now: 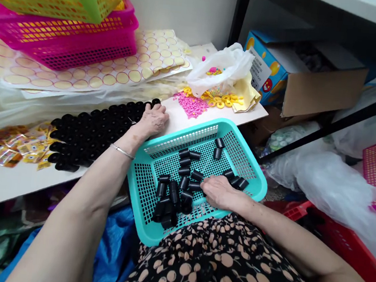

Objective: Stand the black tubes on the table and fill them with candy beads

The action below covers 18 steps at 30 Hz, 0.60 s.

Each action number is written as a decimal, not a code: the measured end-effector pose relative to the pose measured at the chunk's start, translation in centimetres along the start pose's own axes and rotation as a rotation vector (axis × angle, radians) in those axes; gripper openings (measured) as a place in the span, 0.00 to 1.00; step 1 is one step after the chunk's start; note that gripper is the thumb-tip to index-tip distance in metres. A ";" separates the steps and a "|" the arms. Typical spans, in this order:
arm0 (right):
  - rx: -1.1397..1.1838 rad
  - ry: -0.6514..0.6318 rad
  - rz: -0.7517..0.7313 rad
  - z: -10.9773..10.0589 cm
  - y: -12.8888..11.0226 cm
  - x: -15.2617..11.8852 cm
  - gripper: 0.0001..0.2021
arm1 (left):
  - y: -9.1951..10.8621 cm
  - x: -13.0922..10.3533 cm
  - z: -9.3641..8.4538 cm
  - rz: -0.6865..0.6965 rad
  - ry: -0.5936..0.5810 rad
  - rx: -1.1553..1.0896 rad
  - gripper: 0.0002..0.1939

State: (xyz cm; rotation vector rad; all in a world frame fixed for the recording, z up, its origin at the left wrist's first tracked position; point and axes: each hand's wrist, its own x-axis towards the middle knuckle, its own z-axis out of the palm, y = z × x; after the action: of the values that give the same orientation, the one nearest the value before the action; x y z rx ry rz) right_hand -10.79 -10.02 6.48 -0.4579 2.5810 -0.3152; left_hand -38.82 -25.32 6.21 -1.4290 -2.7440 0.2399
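Observation:
A turquoise mesh basket (260, 178) rests on my lap against the table edge, with several short black plastic cylinders (174, 194) lying loose in it. Inside it, my right hand (218, 191) reaches down with bent fingers among the cylinders; its fingertips are partly hidden, so a hold cannot be made out. On the white table, my left hand (155, 118) curls over the right end of a block of upright black cylinders (97, 126), fingers closed at the last ones in the rows. What sits under those fingers is mostly covered by the hand.
Small yellow printed packets (33, 143) lie left of the rows. Behind the basket are pink beads (192, 105), yellow rings (224, 101) and a white plastic bag (216, 67). Pink and green baskets (83, 43) stand at back left. An open cardboard box (322, 90) sits under a shelf at right.

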 end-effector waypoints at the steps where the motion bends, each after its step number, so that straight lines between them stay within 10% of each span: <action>1: 0.002 0.012 0.003 -0.2 0.2 -0.1 0.06 | -0.2 -0.1 -0.1 -0.009 0.008 -0.002 0.11; 6: 0.366 0.292 0.101 -1.6 3.3 -1.9 0.08 | 1.6 -0.9 -2.7 -0.024 0.137 -0.096 0.10; 11: 0.976 0.730 0.321 -1.9 7.0 -4.2 0.19 | 8.1 -2.8 -5.9 0.031 0.288 -0.503 0.11; 18: 0.933 0.830 0.280 -1.0 6.8 -6.4 0.18 | 17.6 -5.2 -3.7 0.388 -0.304 -0.980 0.06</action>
State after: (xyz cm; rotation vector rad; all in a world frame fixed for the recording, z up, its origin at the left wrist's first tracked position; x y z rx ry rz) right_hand -7.82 -1.30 8.01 0.4692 2.7395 -1.7796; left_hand -21.13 -19.24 7.29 -2.2586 -2.8890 -1.1246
